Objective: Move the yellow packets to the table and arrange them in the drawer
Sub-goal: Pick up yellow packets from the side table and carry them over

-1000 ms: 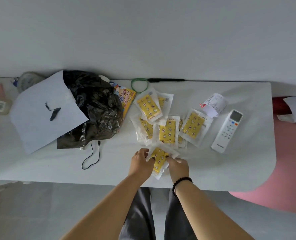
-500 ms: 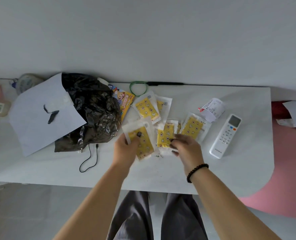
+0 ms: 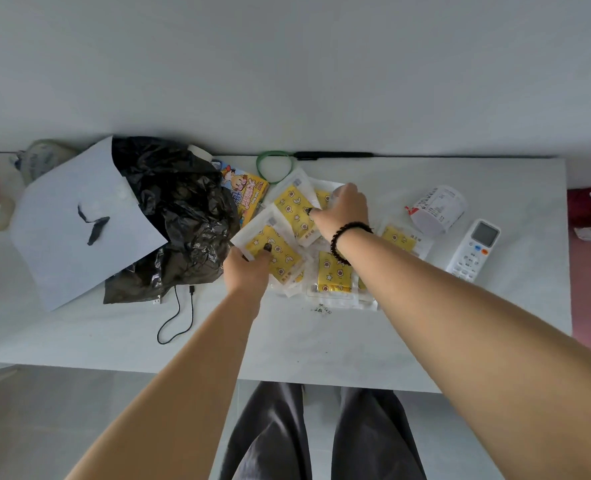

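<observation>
My left hand [image 3: 247,270] grips a yellow packet [image 3: 273,249] by its near left corner, thumb curled over the printed face and the other fingers hidden beneath it, so the packet fans out from my hand toward the far right, tilted, over the heap. My right hand [image 3: 344,211] reaches farther back, its wrist wearing a black bead bracelet [image 3: 347,237], and its curled fingers pinch the right edge of a second yellow packet [image 3: 294,209] that lies just beyond the one in my left hand, the two overlapping at their edges. Whether that second packet is lifted or flat on the pile I cannot tell. Under my right forearm a third yellow packet [image 3: 333,273] lies on the white table [image 3: 321,348] with more clear-edged packets stacked beneath it, and a fourth yellow packet [image 3: 399,239] sits just right of my wrist, partly covered by it. A crumpled black plastic bag [image 3: 176,216] lies to the left of my left hand, near it, with a blue-grey sheet of paper [image 3: 75,220] overlapping its left side and a thin black cable [image 3: 176,317] trailing out below. A colourful snack pouch [image 3: 245,194] pokes out between the bag and the packets. Well to the right are a white remote control [image 3: 474,249] and a white paper roll [image 3: 437,209].
</observation>
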Available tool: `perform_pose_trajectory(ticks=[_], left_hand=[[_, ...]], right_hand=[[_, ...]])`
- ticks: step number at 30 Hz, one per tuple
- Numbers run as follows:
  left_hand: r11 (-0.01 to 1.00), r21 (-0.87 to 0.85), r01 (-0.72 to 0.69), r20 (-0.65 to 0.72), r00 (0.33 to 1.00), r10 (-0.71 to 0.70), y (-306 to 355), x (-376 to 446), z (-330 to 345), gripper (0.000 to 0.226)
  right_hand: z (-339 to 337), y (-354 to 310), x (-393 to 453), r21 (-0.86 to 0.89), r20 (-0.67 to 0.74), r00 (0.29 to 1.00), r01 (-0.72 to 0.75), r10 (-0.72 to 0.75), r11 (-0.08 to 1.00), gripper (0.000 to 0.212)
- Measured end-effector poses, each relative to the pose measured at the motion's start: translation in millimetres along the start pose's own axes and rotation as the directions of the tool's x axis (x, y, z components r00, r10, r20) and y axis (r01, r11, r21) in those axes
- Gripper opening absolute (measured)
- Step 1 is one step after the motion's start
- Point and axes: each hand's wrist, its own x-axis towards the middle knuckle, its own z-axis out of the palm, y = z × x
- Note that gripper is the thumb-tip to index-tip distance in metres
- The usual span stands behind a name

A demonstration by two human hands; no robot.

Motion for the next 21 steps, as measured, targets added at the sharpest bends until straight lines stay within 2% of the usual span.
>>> perform_pose_trajectory(ticks=[4,7,10,12,15,18,19,21], left_hand=[[0.998,-0.058,0.013,-0.01,1.0,-0.013,-7,-5,3,0.017],[0.995,-0.096,0.026,0.006,1.0,-0.026,-8,-7,8,0.014],[0.992,-0.129,0.002,-0.031,1.0,-0.006,-6,-7,10,0.012],[0.988,-0.151,-0.031,-0.072,0.997,0.02,-4,-9,10,0.011],[0.978,-0.196,-0.064,-0.107,0.993,0.044,-5,-13,8,0.011],[0.967,-0.245,-0.066,-0.11,0.993,0.04,-4,-18,6,0.01],[0.962,-0.268,-0.059,-0.111,0.993,0.029,-5,-19,5,0.009],[0.934,-0.356,-0.02,-0.092,0.996,-0.014,-7,-21,0,0.011]], right_hand=[[13,-5,12,-0.196,-0.02,0.998,-0.057,0.054,0.979,0.065],[18,-6,15,-0.12,0.042,0.993,-0.103,0.109,0.987,0.056],[19,-1,11,-0.071,0.094,0.993,-0.071,0.077,0.995,0.039],[15,2,8,0.08,0.098,0.989,-0.118,0.11,0.99,0.047],[6,6,4,0.304,0.098,0.966,-0.257,0.238,0.917,0.065],[-7,9,-2,0.461,0.225,0.918,-0.395,0.327,0.794,0.076],[-14,13,-4,0.505,0.264,0.903,-0.428,0.338,0.749,0.068],[-27,23,-12,0.59,0.316,0.888,-0.459,0.333,0.665,0.033]])
